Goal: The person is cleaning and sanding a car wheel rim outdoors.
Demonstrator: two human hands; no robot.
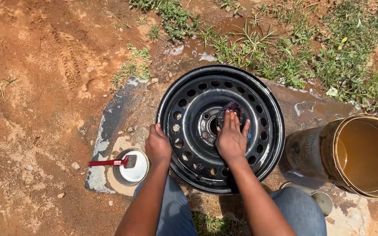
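Here, black steel wheel rim under both hands: left hand at edge, right hand mid-dish.

A black steel wheel rim lies flat on wet, reddish dirt in front of your knees, its face turned up. It looks wet and glossy. A ring of round holes runs around the dish, with lug holes circling the open centre hub. A dark purplish cloth sits pressed against the hub area, partly hidden from view.
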